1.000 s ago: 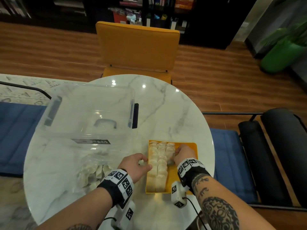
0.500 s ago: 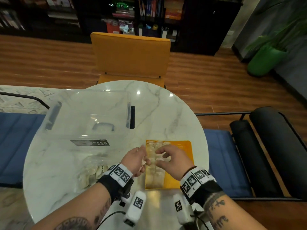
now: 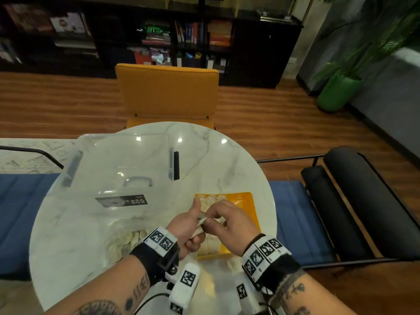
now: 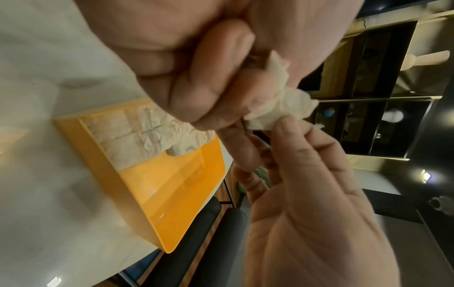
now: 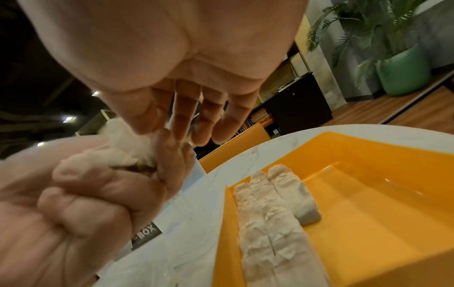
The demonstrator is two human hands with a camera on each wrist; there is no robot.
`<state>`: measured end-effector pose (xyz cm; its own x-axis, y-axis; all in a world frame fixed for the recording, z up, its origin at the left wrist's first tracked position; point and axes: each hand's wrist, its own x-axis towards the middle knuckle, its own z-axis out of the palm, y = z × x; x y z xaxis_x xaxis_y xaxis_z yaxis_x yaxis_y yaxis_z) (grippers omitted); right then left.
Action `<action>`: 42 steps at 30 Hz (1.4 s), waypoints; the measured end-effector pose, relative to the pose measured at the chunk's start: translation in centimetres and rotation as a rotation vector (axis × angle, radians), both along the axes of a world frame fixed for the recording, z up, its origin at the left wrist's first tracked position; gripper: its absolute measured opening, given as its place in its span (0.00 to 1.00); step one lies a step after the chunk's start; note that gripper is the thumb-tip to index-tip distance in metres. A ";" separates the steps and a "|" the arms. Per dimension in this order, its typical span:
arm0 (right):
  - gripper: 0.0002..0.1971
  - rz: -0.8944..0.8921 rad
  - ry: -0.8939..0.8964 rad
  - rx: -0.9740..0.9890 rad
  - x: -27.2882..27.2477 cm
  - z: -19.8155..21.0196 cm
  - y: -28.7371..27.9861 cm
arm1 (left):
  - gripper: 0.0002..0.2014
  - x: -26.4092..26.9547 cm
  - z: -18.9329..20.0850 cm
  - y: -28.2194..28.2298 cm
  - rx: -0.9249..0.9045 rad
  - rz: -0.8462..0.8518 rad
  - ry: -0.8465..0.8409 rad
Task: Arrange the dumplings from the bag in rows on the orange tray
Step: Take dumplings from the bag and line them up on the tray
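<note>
Orange plastic forms the shallow tray (image 3: 246,202) seen at the right edge of a round marble table (image 3: 227,160), its near end hidden in the head view behind two hands held together above it. A pale, crumpled dumpling (image 4: 282,108) is gripped in the curled fingers of the left hand (image 3: 185,226), with more white dough bunched inside the fist; how many pieces are enclosed cannot be made out. The same dumpling is pinched at its free end between the thumb and forefinger of the right hand (image 3: 229,223), whose other fingers are loosely extended. Something dark shows at the dumpling's torn edge, too blurred to identify. Rows of dumplings (image 5: 267,223) are laid along the tray's left side, wrinkled, off-white and pressed edge to edge; the right part of the tray floor is bare. A clear bag (image 3: 127,237) holding more dumplings lies on the table to the left of the hands, partly covered by the left wrist, just in front of a transparent storage box (image 3: 122,169).
</note>
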<state>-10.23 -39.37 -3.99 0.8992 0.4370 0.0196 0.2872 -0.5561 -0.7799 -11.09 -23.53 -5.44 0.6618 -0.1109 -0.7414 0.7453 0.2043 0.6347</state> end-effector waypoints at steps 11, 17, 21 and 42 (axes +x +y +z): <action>0.06 -0.245 0.349 0.262 1.9 2.9 -1.2 | 0.13 -0.6 0.0 0.9 0.244 -0.167 -0.528; 0.01 -0.237 0.338 0.260 2.1 2.5 -1.5 | 0.05 0.2 -0.4 0.6 0.380 -0.233 -0.593; 0.10 -0.189 0.266 0.148 2.4 2.2 -1.6 | 0.04 0.7 -1.6 0.6 0.388 -0.266 -0.596; 0.10 -0.123 0.469 -0.705 7.7 -7.6 -2.8 | 0.18 1.5 -6.5 1.8 0.922 -0.415 -0.258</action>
